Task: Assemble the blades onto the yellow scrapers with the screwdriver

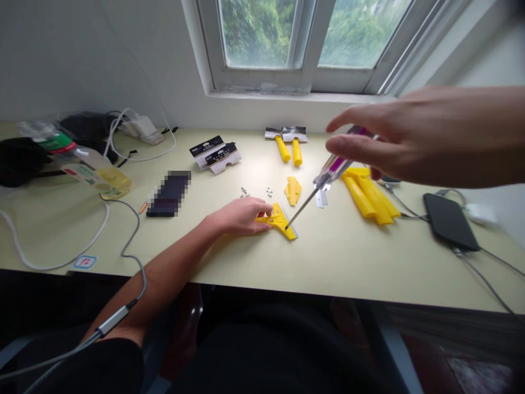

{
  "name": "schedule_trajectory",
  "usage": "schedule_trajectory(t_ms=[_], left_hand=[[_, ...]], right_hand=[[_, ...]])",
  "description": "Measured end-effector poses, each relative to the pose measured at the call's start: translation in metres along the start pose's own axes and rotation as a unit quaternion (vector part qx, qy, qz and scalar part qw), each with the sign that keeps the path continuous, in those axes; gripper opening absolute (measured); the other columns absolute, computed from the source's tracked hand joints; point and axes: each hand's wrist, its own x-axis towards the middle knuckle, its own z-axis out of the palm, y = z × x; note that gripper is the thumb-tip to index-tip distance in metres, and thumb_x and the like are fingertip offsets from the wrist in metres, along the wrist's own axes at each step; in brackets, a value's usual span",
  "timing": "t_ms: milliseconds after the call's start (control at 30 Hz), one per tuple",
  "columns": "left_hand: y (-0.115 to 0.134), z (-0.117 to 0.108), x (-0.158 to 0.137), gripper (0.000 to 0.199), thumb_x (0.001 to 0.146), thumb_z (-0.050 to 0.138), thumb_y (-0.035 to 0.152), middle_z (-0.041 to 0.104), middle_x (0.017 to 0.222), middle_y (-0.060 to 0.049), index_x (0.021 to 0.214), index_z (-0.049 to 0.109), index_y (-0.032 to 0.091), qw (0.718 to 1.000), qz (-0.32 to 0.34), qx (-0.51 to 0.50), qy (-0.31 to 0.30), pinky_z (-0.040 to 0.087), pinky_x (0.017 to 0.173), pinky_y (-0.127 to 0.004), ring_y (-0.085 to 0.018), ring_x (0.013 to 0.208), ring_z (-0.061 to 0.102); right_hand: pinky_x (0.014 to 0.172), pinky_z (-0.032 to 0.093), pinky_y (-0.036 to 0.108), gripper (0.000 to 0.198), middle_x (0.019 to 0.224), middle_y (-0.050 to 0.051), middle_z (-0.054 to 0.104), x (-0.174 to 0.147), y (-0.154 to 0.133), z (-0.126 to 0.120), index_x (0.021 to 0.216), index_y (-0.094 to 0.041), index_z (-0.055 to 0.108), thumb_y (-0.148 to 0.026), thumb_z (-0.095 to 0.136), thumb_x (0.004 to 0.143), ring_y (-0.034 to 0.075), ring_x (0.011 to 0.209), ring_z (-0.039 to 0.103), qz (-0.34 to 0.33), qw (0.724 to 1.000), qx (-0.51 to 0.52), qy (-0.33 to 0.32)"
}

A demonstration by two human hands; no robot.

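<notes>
My left hand [246, 215] lies on the table, its fingers closed around the handle of a yellow scraper [283, 221] with a metal blade along its far edge. In my right hand [381, 134] is a screwdriver [334, 166] with a clear and purple handle, tilted down to the left. Its tip meets the near end of the scraper head, where a screw may sit; that spot is too small to make out. Just beyond are small screws [269, 191], yellow plates [292, 190] and loose metal blades [322, 198].
Yellow handles [365, 197] lie to the right, near a black phone [451, 221] with cables. Two packaged yellow scrapers [289, 148] and black-and-white cardboard packaging [215, 153] lie at the back. A dark pixelated device [169, 194] and a plastic bottle [82, 156] are on the left.
</notes>
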Motion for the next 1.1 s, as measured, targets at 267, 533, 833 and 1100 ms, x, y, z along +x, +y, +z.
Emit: schedule_trajectory(t_ms=[267, 533, 833, 1100], left_hand=[[-0.001, 0.000, 0.000, 0.018, 0.083, 0.062, 0.037, 0.062, 0.085, -0.003, 0.085, 0.062, 0.019, 1.000, 0.003, -0.011, -0.003, 0.037, 0.063, -0.026, -0.015, 0.073, 0.055], [0.000, -0.001, 0.000, 0.017, 0.082, 0.063, 0.035, 0.062, 0.085, -0.003, 0.086, 0.063, 0.019, 1.000, -0.004, -0.009, -0.004, 0.037, 0.063, -0.027, -0.015, 0.072, 0.055], [-0.001, 0.000, 0.000, 0.016, 0.082, 0.063, 0.035, 0.062, 0.083, -0.002, 0.084, 0.062, 0.019, 1.000, 0.005, -0.011, -0.001, 0.036, 0.062, -0.026, -0.015, 0.072, 0.053], [-0.001, 0.000, 0.000, 0.017, 0.082, 0.063, 0.036, 0.062, 0.082, -0.002, 0.083, 0.062, 0.019, 1.000, 0.006, -0.015, 0.001, 0.037, 0.062, -0.027, -0.015, 0.071, 0.054]], right_hand=[[0.059, 0.047, 0.033, 0.026, 0.097, 0.001, 0.069, 0.004, 0.006, 0.004, 0.109, -0.034, 0.062, -0.036, 0.053, 0.085, 0.019, 0.073, 0.064, -0.016, 0.997, 0.070, -0.030], [0.062, 0.054, 0.031, 0.029, 0.096, 0.003, 0.067, 0.006, 0.002, 0.024, 0.118, -0.029, 0.047, -0.031, 0.049, 0.090, 0.019, 0.077, 0.066, 0.030, 0.949, 0.307, 0.058], [0.057, 0.037, 0.035, 0.051, 0.068, 0.005, 0.057, 0.008, 0.006, 0.011, 0.097, -0.025, 0.059, -0.065, 0.029, 0.092, 0.020, 0.060, 0.055, 0.100, 0.991, -0.086, 0.011], [0.051, 0.042, 0.033, 0.060, 0.081, 0.003, 0.067, -0.003, 0.020, 0.004, 0.109, -0.036, 0.064, -0.081, 0.039, 0.077, 0.020, 0.065, 0.060, -0.041, 0.995, 0.087, -0.027]])
